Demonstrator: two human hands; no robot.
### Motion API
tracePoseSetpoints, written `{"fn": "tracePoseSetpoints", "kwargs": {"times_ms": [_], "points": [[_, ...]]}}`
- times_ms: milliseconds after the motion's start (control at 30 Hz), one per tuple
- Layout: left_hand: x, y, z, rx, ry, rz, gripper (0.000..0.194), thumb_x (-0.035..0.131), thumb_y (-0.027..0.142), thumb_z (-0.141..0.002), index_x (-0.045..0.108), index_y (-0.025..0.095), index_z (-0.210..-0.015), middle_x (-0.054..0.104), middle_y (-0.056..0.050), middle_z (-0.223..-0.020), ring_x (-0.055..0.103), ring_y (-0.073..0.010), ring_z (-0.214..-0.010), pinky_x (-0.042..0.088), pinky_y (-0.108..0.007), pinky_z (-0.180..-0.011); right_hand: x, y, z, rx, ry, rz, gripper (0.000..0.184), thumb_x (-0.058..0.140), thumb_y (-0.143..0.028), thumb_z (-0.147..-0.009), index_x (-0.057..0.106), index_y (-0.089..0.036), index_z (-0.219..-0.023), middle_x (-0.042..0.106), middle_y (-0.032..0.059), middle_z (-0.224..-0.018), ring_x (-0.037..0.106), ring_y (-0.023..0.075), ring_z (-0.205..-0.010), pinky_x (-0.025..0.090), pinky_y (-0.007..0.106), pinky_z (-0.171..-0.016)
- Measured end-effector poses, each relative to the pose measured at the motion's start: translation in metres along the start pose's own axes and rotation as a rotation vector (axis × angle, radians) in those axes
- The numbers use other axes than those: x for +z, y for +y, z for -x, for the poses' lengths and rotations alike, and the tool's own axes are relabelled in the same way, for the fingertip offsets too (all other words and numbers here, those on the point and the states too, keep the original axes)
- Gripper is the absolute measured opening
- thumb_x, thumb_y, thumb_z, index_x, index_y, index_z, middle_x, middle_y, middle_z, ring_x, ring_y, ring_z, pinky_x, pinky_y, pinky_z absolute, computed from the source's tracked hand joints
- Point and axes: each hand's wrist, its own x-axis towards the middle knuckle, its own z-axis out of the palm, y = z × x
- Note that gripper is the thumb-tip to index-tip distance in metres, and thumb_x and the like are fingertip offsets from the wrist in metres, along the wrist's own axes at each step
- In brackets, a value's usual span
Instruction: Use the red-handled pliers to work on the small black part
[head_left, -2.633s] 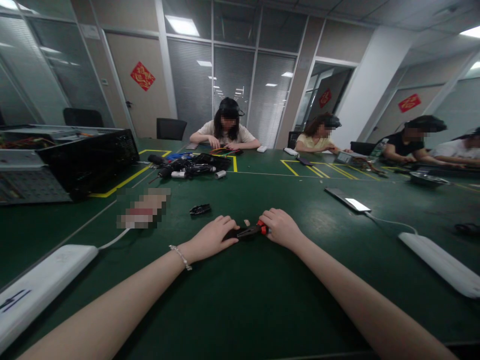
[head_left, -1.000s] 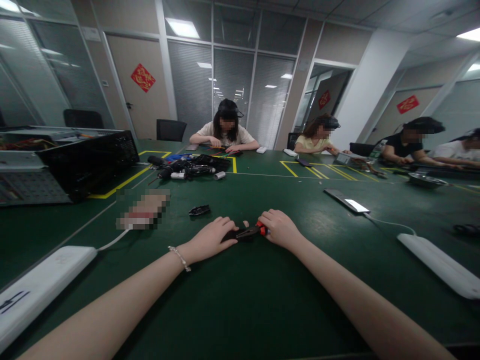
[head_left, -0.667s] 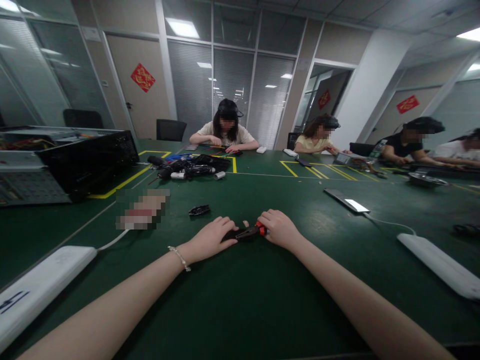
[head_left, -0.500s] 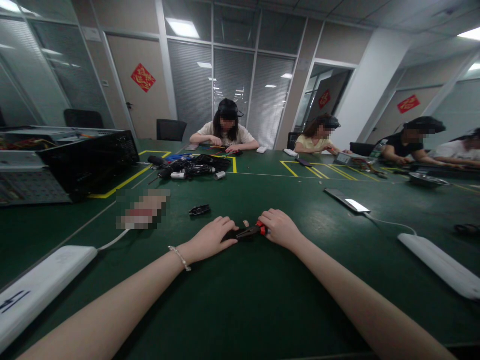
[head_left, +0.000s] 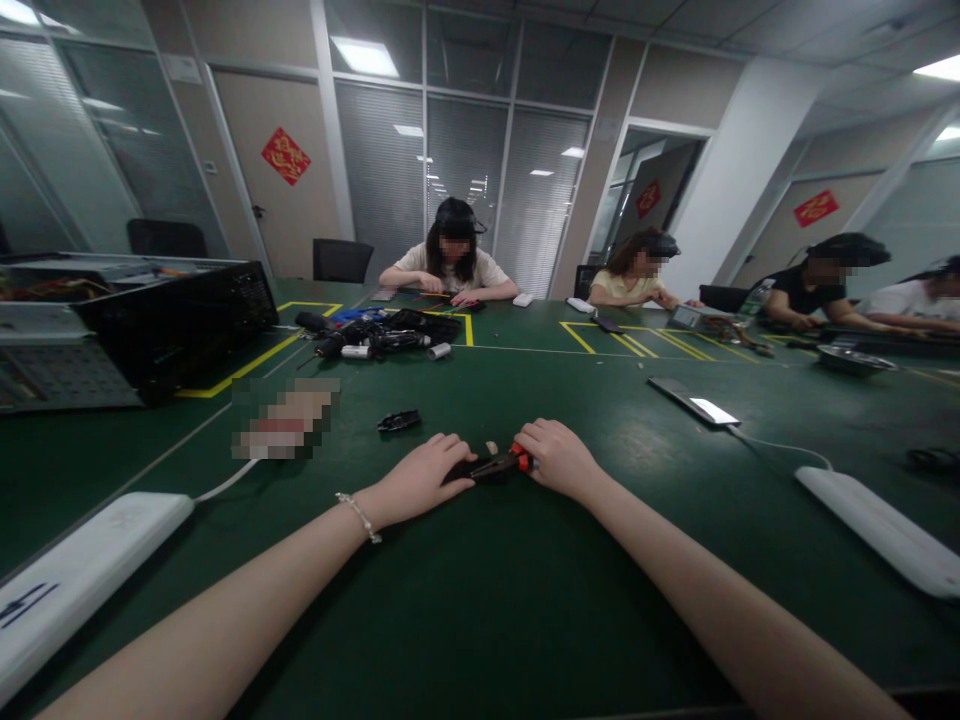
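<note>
On the smooth dark green worktop, right between your two hands, is a pair of pliers with dark metal tips and red handles. Your right hand is wrapped around the red handles. Your left hand pinches a small dark piece at the tip end of the pliers. Your fingers hide most of that piece, so I cannot tell its shape, or whether the pliers bite it.

Just behind the pliers lies a tiny light tan chip. To the left of the pliers and a bit farther back is a small black plastic part. Well behind the pliers, to the left, sits a messy heap of black tools and cords. To the right of the pliers, farther back, is a flat dark phone with a bright white patch.
</note>
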Motion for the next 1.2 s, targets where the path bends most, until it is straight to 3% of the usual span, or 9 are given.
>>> {"fn": "tracePoseSetpoints", "kwargs": {"times_ms": [1200], "points": [[-0.0021,0.0040,0.0003,-0.016,0.002,0.003,0.025,0.050,0.033,-0.082,0.049,0.021,-0.104,0.049,-0.004,-0.100,0.046,-0.0198,-0.092,0.039,-0.031,-0.077,-0.0014,-0.0007,0.0001,0.005,-0.018,-0.007,0.023,0.053,-0.014,-0.065,0.057,-0.015,-0.087,0.056,0.0066,-0.086,0.047,0.0173,-0.077,0.035,0.028,-0.068]]}}
